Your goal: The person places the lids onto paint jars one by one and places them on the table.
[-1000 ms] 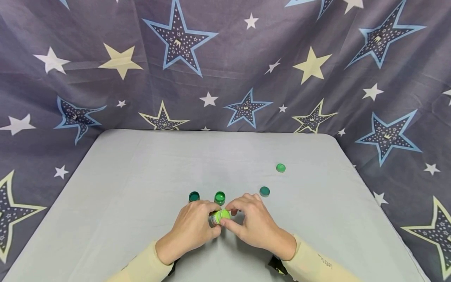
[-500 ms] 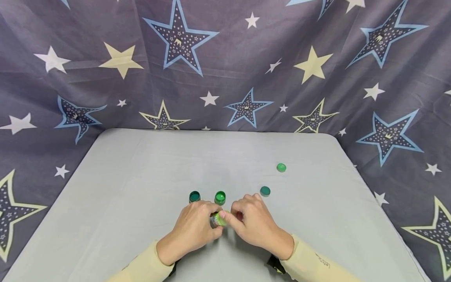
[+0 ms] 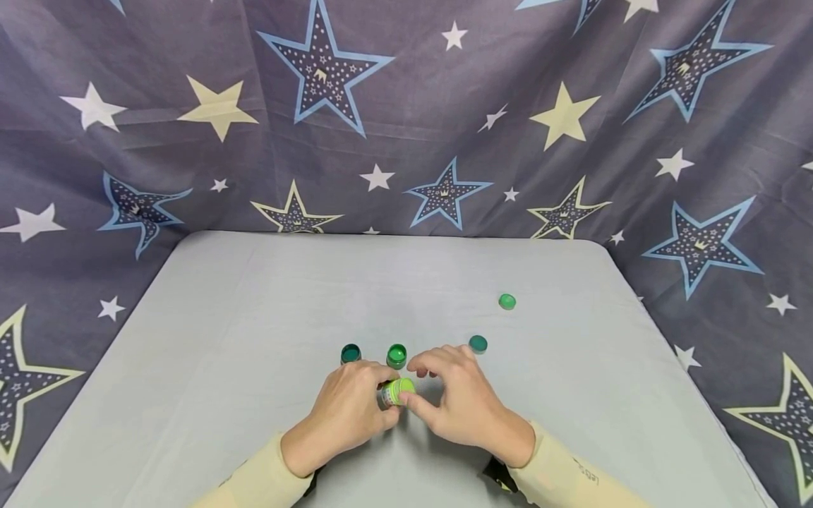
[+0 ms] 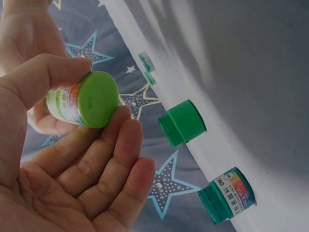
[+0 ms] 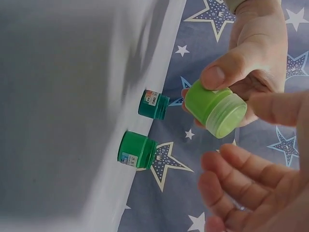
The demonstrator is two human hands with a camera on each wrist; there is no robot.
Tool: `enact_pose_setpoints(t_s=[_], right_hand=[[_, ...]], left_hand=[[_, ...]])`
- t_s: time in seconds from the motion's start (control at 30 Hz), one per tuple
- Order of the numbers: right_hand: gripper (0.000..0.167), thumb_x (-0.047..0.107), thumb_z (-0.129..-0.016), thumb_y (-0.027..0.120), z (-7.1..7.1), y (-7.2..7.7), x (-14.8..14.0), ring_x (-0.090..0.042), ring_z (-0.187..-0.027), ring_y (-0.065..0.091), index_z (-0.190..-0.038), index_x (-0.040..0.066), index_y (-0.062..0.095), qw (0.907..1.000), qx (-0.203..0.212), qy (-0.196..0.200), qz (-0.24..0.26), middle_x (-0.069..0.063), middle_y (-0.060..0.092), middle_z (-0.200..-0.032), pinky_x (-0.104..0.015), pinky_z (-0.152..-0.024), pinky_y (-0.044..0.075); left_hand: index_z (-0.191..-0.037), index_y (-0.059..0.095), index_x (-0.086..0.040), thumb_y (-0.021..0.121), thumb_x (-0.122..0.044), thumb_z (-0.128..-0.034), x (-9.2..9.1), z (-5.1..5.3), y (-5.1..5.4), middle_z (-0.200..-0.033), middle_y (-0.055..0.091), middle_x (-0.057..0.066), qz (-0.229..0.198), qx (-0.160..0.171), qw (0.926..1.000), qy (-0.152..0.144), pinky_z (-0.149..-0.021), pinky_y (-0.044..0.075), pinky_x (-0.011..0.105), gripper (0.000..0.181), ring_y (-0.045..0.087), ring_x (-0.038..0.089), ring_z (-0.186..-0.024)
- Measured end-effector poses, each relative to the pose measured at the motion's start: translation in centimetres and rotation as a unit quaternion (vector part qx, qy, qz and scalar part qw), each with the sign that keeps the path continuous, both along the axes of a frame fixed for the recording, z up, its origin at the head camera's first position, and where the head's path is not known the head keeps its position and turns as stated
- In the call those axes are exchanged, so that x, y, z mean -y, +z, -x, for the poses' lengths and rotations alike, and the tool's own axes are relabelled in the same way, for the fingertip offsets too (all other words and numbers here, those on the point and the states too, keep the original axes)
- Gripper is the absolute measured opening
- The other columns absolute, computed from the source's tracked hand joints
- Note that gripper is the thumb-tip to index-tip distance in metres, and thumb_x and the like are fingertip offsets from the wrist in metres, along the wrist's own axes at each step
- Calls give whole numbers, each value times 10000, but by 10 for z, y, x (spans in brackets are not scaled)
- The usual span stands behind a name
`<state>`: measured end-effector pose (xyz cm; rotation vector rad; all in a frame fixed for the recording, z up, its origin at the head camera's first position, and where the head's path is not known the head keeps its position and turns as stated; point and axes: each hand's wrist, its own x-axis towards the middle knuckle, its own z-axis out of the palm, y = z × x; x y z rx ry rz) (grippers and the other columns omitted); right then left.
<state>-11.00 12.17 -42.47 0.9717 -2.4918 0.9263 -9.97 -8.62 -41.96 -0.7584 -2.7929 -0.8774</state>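
Note:
My left hand (image 3: 346,402) grips a lime-green paint jar (image 3: 395,393), thumb on one side and fingers on the other. The jar is tilted toward the right hand, its clear lid (image 5: 226,117) still on. Beside that lid, my right hand (image 3: 464,398) has its fingers spread and off the jar; its thumb tip is at the lid's edge, and whether it touches I cannot tell. Just beyond the hands stand a mid-green paint jar (image 3: 396,358) and a dark teal-green paint jar (image 3: 350,353), both upright and uncapped. The left hand partly hides the teal one in the head view.
Two loose lids lie on the grey-white table (image 3: 254,303) to the right: a teal lid (image 3: 478,344) near the right hand and a bright green lid (image 3: 507,302) farther back. A star-patterned cloth (image 3: 406,141) hangs behind and around the table.
Half a second ago my right thumb and curled fingers covered the lid; now those fingers have opened away and the lid shows again. The left hand keeps the jar in nearly the same place.

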Motion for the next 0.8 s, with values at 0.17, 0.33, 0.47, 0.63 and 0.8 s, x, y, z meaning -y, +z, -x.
enact_pose_setpoints(t_s=[0.17,0.33,0.47,0.63,0.8], right_hand=[[415,229,-788,868,-1,0,-2,-49,-952,593,-1167,181,706,9988,198,438,10,100,709,-1109,-327,-854,368],[468,139,-753,881,-3,0,-2,-88,-970,619,-1181,203,705,9980,325,540,-27,115,712,-1125,-331,-866,364],[481,114,-752,889,-3,-1,-2,-127,-965,636,-1189,201,707,9978,366,550,-41,121,713,-1103,-347,-867,358],[438,110,-750,895,-3,-2,-1,-118,-946,634,-1143,194,722,9981,356,510,-12,135,704,-1036,-348,-856,351],[355,159,-757,907,-3,-2,0,-105,-891,624,-1068,187,738,9986,276,455,29,140,669,-942,-336,-839,346]], left_hand=[[-924,780,-141,911,-135,-707,1,0,-1,-810,689,-90,-77,0,9999,-71,-566,438,223,254,553,49,-685],[-901,768,-158,915,-135,-710,1,0,0,-804,680,-99,-108,-5,9999,-76,-576,447,227,242,583,71,-706],[-894,763,-162,918,-141,-713,1,0,0,-792,673,-105,-113,-7,9999,-96,-573,446,227,239,582,63,-704],[-926,780,-157,917,-138,-713,1,0,1,-808,692,-97,-108,-28,9999,-119,-583,455,225,254,589,42,-715],[-960,795,-143,912,-128,-705,0,-1,1,-828,710,-85,-103,-41,9999,-86,-586,453,228,281,580,42,-711]])
